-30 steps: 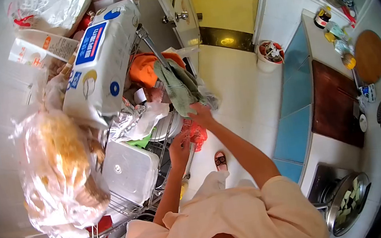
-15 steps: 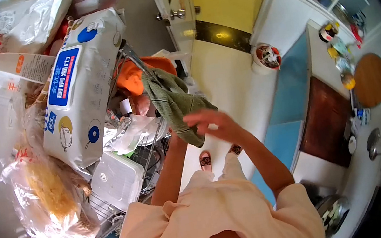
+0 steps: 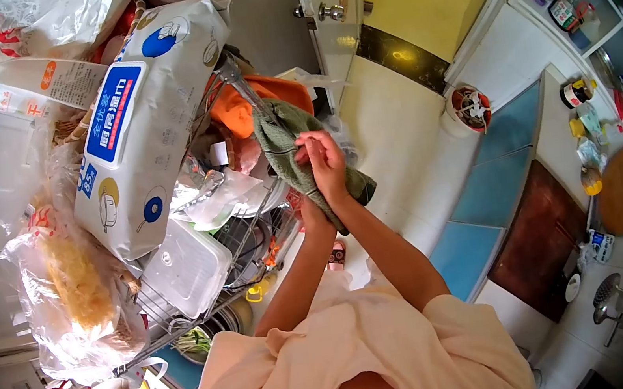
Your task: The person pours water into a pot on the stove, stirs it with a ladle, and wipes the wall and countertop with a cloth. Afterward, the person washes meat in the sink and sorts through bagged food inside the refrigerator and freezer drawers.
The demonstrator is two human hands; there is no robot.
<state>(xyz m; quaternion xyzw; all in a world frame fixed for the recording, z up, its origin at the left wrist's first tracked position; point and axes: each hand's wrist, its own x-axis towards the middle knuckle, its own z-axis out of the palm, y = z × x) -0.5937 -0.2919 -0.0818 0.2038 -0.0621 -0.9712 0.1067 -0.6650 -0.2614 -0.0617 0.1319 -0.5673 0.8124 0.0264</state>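
A dark green towel [image 3: 284,139] hangs from the end of a metal rack's bar. My right hand [image 3: 326,164] lies against the front of the towel, fingers bent and closed over its folds. Lower down, my left hand [image 3: 314,215] is at the towel's left edge, with its fingers mostly hidden behind the cloth. Behind the towel hangs an orange cloth [image 3: 285,93].
Left of me, the wire rack [image 3: 155,316] carries a wet-wipes pack [image 3: 173,86], a lidded plastic box [image 3: 187,272] and bagged food [image 3: 73,284]. A door [image 3: 342,43] stands ajar ahead. To my right are a counter with a brown board [image 3: 537,242] and a bin [image 3: 463,111].
My right hand has come in from the right, its spread fingers now closed against the towel. My left hand stays by the towel. The camera view has shifted slightly.
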